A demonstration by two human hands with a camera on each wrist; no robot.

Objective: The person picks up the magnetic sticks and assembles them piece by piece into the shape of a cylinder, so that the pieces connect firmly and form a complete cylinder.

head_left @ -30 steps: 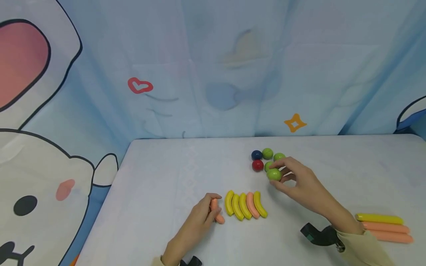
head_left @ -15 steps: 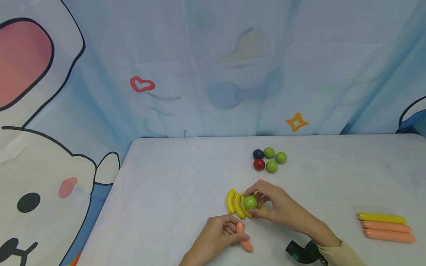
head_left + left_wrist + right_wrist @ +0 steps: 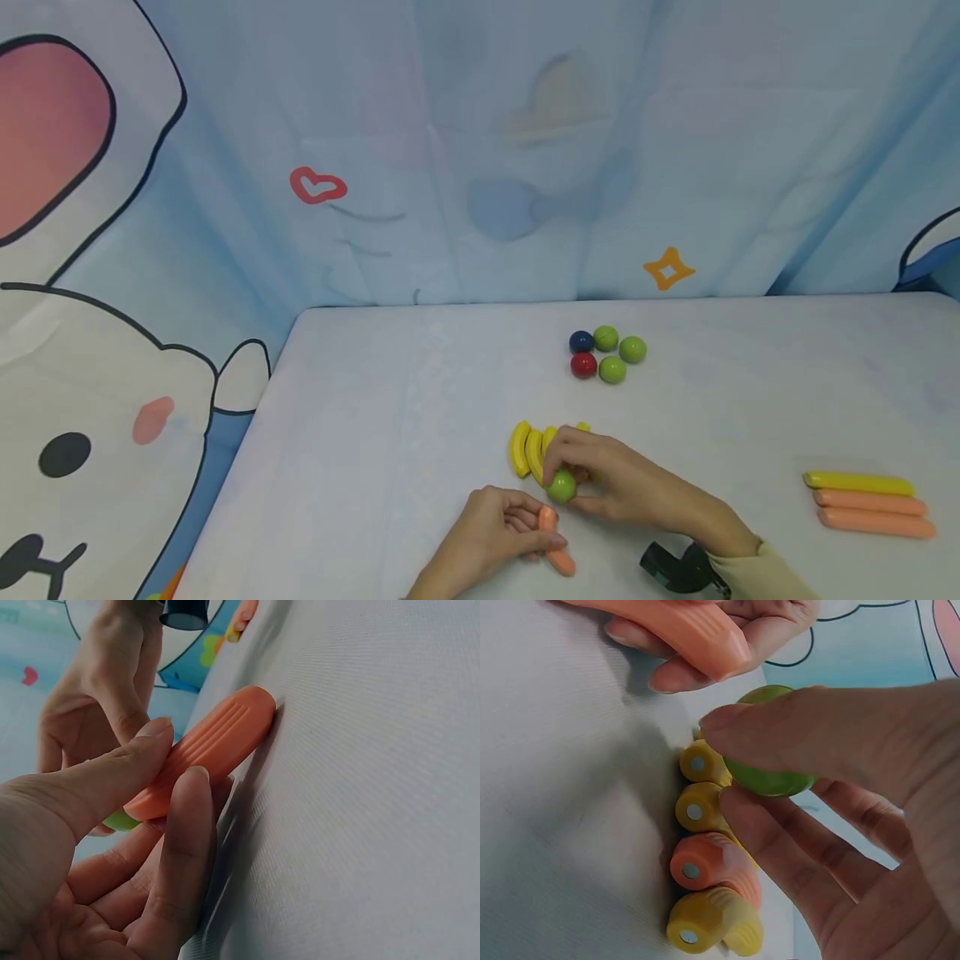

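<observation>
Two items are held at the desk (image 3: 360, 433); 12 o'clock denotes its far side in the head view. The left hand (image 3: 491, 529) grasps an orange piece (image 3: 562, 561), pinched between thumb and fingers. The orange piece lies at 3 to 4 o'clock from the middle of this hand, tilted, its lower end toward 5 o'clock. The right hand (image 3: 611, 477) grasps a green ball (image 3: 561, 486) at its fingertips, at 9 o'clock from the middle of that hand. The green ball sits at 12 o'clock from the orange piece, just beside its upper end; contact cannot be confirmed.

A row of yellow curved pieces (image 3: 519, 450) lies at 11 o'clock from the green ball, partly hidden by the right hand. This row includes a second orange piece (image 3: 696, 861); visible ends carry silver discs (image 3: 691, 870).

Markings: the blue curtain (image 3: 360, 92) bears a red heart outline (image 3: 297, 187) and an orange four-pointed star (image 3: 653, 268).

Edges: the desk meets the curtain at 12 o'clock, beyond a blue ball (image 3: 581, 342), a red ball (image 3: 583, 365) and three green balls (image 3: 612, 370). A broad stretch of white cloth separates the left hand from the slanting edge at 9 o'clock. Another separates the right hand from three sticks (image 3: 870, 502) at 3 o'clock.
</observation>
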